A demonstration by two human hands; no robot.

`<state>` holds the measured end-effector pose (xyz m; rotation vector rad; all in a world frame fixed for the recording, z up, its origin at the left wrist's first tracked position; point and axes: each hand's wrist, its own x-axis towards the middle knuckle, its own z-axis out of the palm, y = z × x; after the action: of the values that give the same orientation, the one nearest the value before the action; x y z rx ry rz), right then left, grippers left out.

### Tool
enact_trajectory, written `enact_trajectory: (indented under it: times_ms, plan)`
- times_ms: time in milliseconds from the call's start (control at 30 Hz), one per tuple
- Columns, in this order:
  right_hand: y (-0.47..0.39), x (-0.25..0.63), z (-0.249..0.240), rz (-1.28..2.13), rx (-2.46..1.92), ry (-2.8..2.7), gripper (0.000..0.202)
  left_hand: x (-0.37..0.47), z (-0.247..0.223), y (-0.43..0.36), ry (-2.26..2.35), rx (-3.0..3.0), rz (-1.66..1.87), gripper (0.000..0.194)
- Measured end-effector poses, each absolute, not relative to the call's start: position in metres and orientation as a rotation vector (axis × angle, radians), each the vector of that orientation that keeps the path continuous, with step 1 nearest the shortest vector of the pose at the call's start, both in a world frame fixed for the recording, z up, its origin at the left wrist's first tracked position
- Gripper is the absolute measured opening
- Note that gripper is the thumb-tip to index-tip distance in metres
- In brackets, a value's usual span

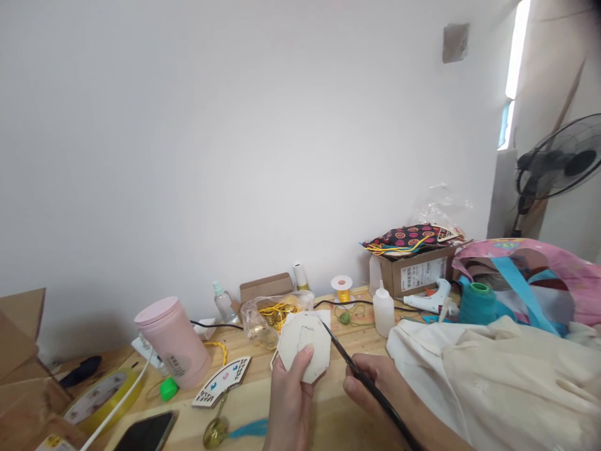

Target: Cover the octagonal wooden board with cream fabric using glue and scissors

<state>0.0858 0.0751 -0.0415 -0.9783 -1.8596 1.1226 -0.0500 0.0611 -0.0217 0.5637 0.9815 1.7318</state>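
Note:
My left hand [293,391] is closed around a flat, pale octagonal piece [317,354], its thumb pressed on the front. A faint outline is visible on the face of the piece. A slim black pointed tool [350,362] is gripped in my right hand [370,382], its tip touching or just over the upper right edge of the piece. I cannot make out the tool's exact kind. Behind the piece lies something white and flat [325,317], partly hidden. To the left, a fan-shaped wooden ornament [222,382] rests beside a brass bell [215,433] with a blue tassel [248,429].
Left are a pink cup [176,344], a phone [145,432], yellow tape [101,401] and a cardboard box [21,357]. Behind stand a spool [342,291], a squeeze bottle [384,313] and a bag of bells [267,319]. Cream cloth [507,376] and a glue gun [432,300] lie right.

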Motion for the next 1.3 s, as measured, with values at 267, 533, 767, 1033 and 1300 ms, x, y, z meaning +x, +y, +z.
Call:
enact_trajectory:
  times_ms: [267,533,767,1033,1300]
  plan:
    - [0.073,0.087,-0.035,1.225,-0.854,-1.825,0.046,-0.052,-0.022,0.061,0.968,0.566,1.730,0.042]
    - [0.072,0.086,-0.030,1.251,-0.859,-1.729,0.051,-0.046,-0.022,0.060,0.950,0.588,1.666,0.048]
    - [0.075,0.085,-0.034,1.197,-0.871,-1.729,0.038,-0.043,-0.025,0.059,0.891,0.608,1.662,0.055]
    - [0.077,0.082,-0.045,1.108,-1.040,-1.734,0.040,-0.040,-0.026,0.059,0.904,0.646,1.636,0.054]
    - [0.072,0.084,-0.035,1.180,-1.013,-1.685,0.044,-0.042,-0.026,0.060,0.930,0.602,1.626,0.054]
